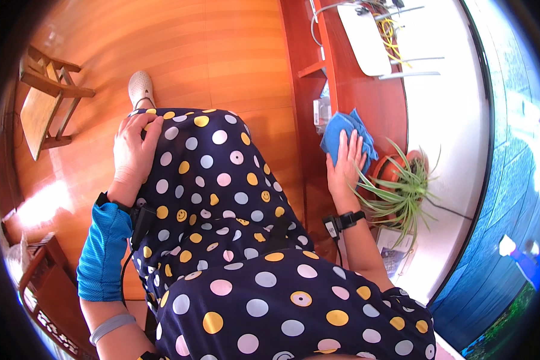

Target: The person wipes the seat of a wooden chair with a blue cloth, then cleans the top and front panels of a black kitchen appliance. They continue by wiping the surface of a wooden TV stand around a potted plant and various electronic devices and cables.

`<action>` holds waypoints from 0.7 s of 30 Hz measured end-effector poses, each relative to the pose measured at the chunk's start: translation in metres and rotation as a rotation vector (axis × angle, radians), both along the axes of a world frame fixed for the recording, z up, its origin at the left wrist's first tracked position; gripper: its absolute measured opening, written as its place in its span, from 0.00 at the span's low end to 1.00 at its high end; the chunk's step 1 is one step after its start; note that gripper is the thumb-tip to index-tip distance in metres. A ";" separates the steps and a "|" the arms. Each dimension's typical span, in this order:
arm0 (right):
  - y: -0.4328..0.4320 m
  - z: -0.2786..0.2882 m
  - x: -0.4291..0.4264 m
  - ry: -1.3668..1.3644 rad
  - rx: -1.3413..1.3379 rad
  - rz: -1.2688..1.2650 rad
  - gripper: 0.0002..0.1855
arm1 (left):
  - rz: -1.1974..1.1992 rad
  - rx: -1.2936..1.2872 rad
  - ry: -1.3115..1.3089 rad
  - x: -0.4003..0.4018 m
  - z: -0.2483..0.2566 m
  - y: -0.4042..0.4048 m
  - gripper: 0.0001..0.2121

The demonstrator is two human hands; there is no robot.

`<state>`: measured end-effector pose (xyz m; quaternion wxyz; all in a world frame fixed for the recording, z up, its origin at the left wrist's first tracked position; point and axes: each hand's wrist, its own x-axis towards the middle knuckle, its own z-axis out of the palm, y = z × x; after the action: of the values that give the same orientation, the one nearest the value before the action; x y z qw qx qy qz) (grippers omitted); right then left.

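Observation:
My right hand [345,175] lies palm down on a folded blue cloth [339,128], its fingers spread and pressing it onto the red wooden cabinet [369,96] near its front edge. Close by that hand, a spider plant [400,184] in an orange-brown pot [384,170] reaches its leaves over my wrist. My left hand [132,141] rests on my knee, over the dark polka-dot dress [207,148]. Its thumb stands apart, and I see nothing in it. The underside of the cloth and the fingertips of my left hand are partly hidden.
A white box [364,40], yellow cable [389,38] and grey cords occupy the cabinet's far end. A clear plastic container [321,112] sits below its top edge. A large lit screen [513,157] runs along the right. A wooden chair [49,99] stands left on the wooden floor [234,67].

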<state>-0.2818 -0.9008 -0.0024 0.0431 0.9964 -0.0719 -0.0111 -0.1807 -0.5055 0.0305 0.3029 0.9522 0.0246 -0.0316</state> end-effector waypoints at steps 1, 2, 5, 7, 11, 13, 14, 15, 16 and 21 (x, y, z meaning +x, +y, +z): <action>0.000 -0.001 0.016 0.000 -0.004 0.018 0.36 | -0.012 -0.014 0.006 0.000 0.002 0.001 0.13; 0.000 -0.002 0.031 -0.020 0.004 0.048 0.37 | -0.025 -0.028 0.011 -0.001 0.004 0.002 0.13; 0.001 -0.007 0.073 -0.049 0.008 0.088 0.37 | -0.008 -0.052 0.007 -0.001 0.006 0.003 0.12; 0.003 -0.008 0.102 -0.070 -0.003 0.159 0.37 | 0.010 -0.073 0.013 -0.002 0.009 0.004 0.11; 0.002 -0.014 0.164 -0.131 -0.008 0.180 0.35 | 0.054 -0.122 0.016 0.000 0.009 0.006 0.11; 0.002 -0.016 0.182 -0.168 0.021 0.178 0.35 | 0.062 -0.124 0.051 0.002 0.010 0.005 0.12; 0.001 -0.018 0.185 -0.167 0.002 0.166 0.34 | 0.071 -0.131 0.055 0.003 0.009 0.004 0.12; 0.002 -0.018 0.184 -0.172 0.007 0.173 0.33 | 0.087 -0.137 0.058 0.004 0.008 0.004 0.12; 0.000 -0.019 0.180 -0.182 0.039 0.193 0.32 | 0.082 -0.132 0.070 0.005 0.008 0.002 0.12; -0.014 -0.013 0.129 -0.179 0.155 0.153 0.31 | 0.072 -0.104 0.083 0.009 0.006 -0.005 0.13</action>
<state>-0.1533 -0.9148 -0.0156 -0.0396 0.9963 0.0019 0.0758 -0.1715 -0.5100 0.0366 0.3518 0.9314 0.0698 -0.0615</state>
